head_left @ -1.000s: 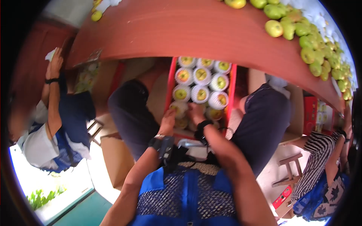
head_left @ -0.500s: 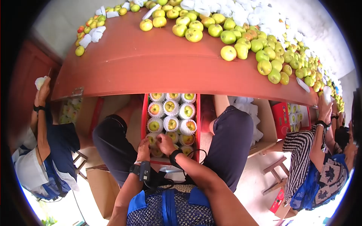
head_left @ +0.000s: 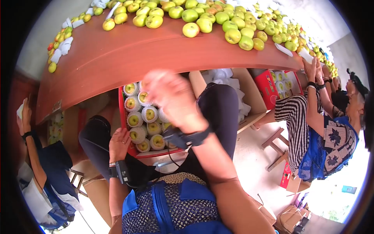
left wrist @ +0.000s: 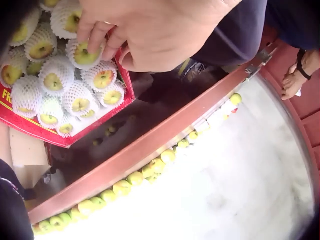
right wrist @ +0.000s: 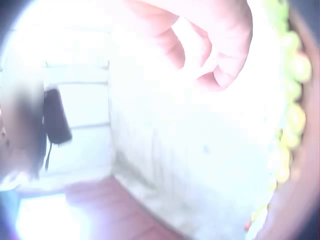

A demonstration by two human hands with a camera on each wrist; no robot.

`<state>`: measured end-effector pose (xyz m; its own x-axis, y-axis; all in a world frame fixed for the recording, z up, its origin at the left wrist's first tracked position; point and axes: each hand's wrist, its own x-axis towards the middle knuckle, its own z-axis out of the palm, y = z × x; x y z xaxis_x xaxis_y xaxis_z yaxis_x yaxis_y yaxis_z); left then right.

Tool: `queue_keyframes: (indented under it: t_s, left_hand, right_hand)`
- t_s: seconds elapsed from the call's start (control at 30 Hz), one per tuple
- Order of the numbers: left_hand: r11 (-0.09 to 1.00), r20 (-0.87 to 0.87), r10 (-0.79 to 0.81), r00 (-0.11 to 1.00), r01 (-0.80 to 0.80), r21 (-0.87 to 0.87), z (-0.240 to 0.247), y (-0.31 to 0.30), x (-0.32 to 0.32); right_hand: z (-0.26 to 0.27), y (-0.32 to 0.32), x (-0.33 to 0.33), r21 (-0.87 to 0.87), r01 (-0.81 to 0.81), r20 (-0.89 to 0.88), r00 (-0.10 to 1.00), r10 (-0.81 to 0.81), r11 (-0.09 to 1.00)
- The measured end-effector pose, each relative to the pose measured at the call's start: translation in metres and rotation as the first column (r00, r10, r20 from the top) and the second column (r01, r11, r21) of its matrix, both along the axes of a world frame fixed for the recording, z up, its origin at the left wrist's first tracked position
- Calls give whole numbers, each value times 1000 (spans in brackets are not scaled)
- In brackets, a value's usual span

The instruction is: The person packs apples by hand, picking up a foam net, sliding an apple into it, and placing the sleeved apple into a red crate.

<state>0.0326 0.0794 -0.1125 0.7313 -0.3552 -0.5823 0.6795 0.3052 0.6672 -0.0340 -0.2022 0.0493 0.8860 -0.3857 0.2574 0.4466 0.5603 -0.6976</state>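
Note:
A red box (head_left: 122, 113) between the person's knees holds rows of yellow-green apples (head_left: 149, 114), each in a white foam net. At its near left edge is the left hand (head_left: 119, 145), fingers relaxed. In the left wrist view that hand (left wrist: 155, 32) reaches over the box rim, its fingertips right at a netted apple (left wrist: 85, 54). The right hand (head_left: 169, 99), blurred by motion, is raised above the box and hides part of its right side. Loosely bent fingers of the right hand (right wrist: 210, 45) show nothing between them in the right wrist view.
A red-brown table (head_left: 128, 54) runs across in front, with many loose apples (head_left: 233, 36) and white foam nets (head_left: 62, 48) along its far side. Right of the knees stands a cardboard carton (head_left: 249, 91) of white nets. Other people sit at both sides, near another apple box (head_left: 267, 87).
The right hand has risen from the apples in the box, up and forward. The left hand has drawn back to the box's left edge. The head view has swung right.

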Motion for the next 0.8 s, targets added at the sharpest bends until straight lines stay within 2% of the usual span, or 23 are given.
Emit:
queue_keyframes:
  t_s: [0.03, 0.07, 0.13, 0.2, 0.27, 0.3, 0.33, 0.37, 0.4, 0.43, 0.47, 0.53, 0.57, 0.6, 0.63, 0.67, 0.7, 0.73, 0.77, 0.8]
  left_hand:
    - [999, -12, 34, 999, -34, -27, 1, 2, 4]
    - [996, -27, 70, 997, -71, -48, 3, 5, 5]
    - [995, 71, 89, 994, -85, -54, 15, 10, 11]
    - [993, 150, 99, 984, -89, -73, 39, 8, 16]
    - [991, 334, 128, 934, -133, -8, 70, -2, 16]
    - [977, 454, 151, 878, -201, 64, 77, -1, 16]
    - [953, 572, 158, 805, -276, 125, 82, 1, 19]
    - [914, 683, 93, 724, -335, 230, 86, 4, 23]
    - [858, 771, 7, 636, -399, 322, 87, 9, 29]
    - [764, 855, -153, 496, -490, 421, 85, 16, 36]
    - [639, 829, -315, 463, -542, 546, 86, 13, 35]
    - [295, 672, -604, 428, -663, 688, 94, 13, 37]
    - [318, 637, -632, 441, -602, 732, 78, 23, 44]
    - [182, 547, -753, 365, -684, 707, 81, 14, 39]
    - [80, 453, -805, 383, -687, 723, 89, 5, 34]
    - [73, 469, -790, 395, -700, 711, 88, 2, 31]
    - [56, 475, -759, 445, -682, 729, 89, -2, 29]
    - [58, 485, -743, 461, -677, 734, 87, -1, 30]
    - [62, 491, -726, 481, -666, 743, 88, 0, 32]
    - [74, 498, -712, 495, -652, 755, 88, 0, 32]
  right_hand:
    - [27, -34, -21, -198, 143, -74, 984, -160, 970]
    - [40, -69, -38, 93, 177, 15, 984, -179, 980]
    - [29, -147, -77, 196, 419, 19, 902, -431, 887]
    - [-8, -214, -117, 265, 619, -171, 784, -596, 739]
    - [-70, -268, -154, 296, 757, -569, 630, -528, 583]
    - [-104, -272, -175, 264, 761, -639, 598, -484, 592]
    - [-138, -273, -194, 140, 725, -714, 545, -439, 674]
    - [-174, -281, -213, -17, 671, -821, 413, -393, 741]
    - [-203, -278, -224, -47, 665, -869, 340, -359, 746]
    - [-224, -274, -233, -76, 652, -910, 264, -320, 754]
    - [-234, -270, -239, -113, 618, -923, 225, -313, 778]
    - [-261, -260, -237, -160, 523, -943, 170, -287, 837]
    - [-269, -256, -231, -158, 467, -948, 174, -266, 870]
    - [-264, -255, -224, -133, 412, -952, 199, -232, 901]
    - [-258, -252, -216, -99, 359, -957, 222, -188, 928]
    - [-256, -251, -210, -87, 294, -963, 219, -155, 952]
    - [-271, -259, -208, -147, 208, -975, 133, -176, 967]
    - [-312, -284, -225, -151, 146, -982, 96, -165, 978]
    - [-323, -296, -233, -356, -646, -906, 61, -419, 675]
    - [-333, -307, -240, -337, -933, -658, 327, -678, -124]
